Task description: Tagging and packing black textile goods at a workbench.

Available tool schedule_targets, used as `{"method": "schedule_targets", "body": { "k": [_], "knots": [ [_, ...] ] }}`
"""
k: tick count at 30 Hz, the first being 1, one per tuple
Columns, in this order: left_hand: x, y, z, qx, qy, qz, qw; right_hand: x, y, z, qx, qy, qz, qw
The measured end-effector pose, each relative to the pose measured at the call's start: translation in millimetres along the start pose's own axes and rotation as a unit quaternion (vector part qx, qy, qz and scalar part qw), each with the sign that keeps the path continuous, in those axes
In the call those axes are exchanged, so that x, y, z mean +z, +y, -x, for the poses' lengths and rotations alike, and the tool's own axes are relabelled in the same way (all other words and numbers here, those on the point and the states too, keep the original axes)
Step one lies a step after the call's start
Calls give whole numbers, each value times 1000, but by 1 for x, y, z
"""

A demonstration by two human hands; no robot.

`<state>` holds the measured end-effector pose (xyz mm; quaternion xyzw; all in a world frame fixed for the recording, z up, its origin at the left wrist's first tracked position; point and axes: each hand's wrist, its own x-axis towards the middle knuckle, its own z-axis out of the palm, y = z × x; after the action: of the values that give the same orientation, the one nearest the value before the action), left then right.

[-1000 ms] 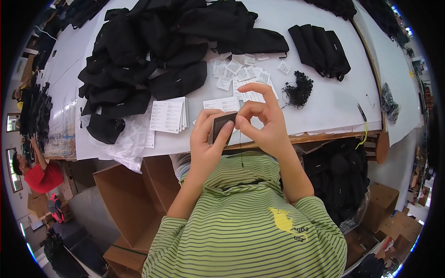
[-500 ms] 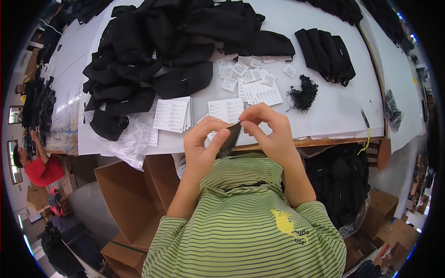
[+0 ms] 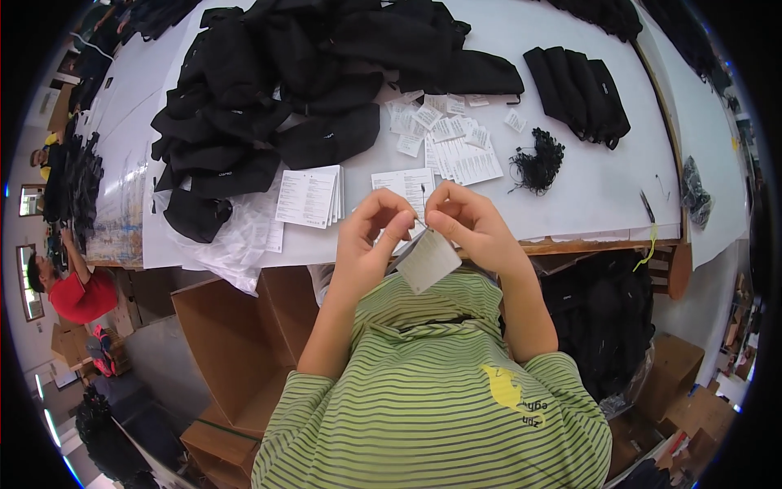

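Over the table's front edge, a pale hang tag point(image 3: 429, 262) dangles with a dark piece behind it. My left hand point(image 3: 371, 236) and my right hand point(image 3: 474, 228) pinch together at its top corner, fingertips nearly touching. A thin black tag string point(image 3: 423, 194) stands up between the fingertips; which fingers grip it is hard to make out. Beyond my hands lie a white printed card stack point(image 3: 399, 181) and, to its left, another card stack point(image 3: 308, 197). A bunch of black tag strings point(image 3: 538, 161) rests to the right.
Black fabric pouches point(image 3: 269, 90) are heaped at the far left, with a neat row of pouches point(image 3: 578, 94) at the far right. Small clear packets point(image 3: 428, 116) lie mid-table. Snips point(image 3: 648, 208) sit near the right edge. An open carton point(image 3: 236, 350) stands below left. A co-worker point(image 3: 81, 293) is at far left.
The tag has turned from its dark side to a pale face and now hangs lower between my hands. A black string shows above my fingertips. My view has shifted slightly.
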<state>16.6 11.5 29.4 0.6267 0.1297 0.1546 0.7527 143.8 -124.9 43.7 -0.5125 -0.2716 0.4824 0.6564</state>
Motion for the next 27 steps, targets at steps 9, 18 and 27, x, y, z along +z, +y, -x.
{"method": "schedule_targets", "body": {
  "k": [9, 18, 27],
  "knots": [
    [-50, -40, -124, 75, 89, -160, 980, -13, 6, 4, 37, 28, 38, 998],
    [-120, -37, -240, 68, 274, -557, 781, -1, 2, 45, 21, 80, 90, 993],
    [-68, 19, -139, 141, 66, -542, 826, -7, 19, 30, 18, 206, 23, 978]
  ]
}}
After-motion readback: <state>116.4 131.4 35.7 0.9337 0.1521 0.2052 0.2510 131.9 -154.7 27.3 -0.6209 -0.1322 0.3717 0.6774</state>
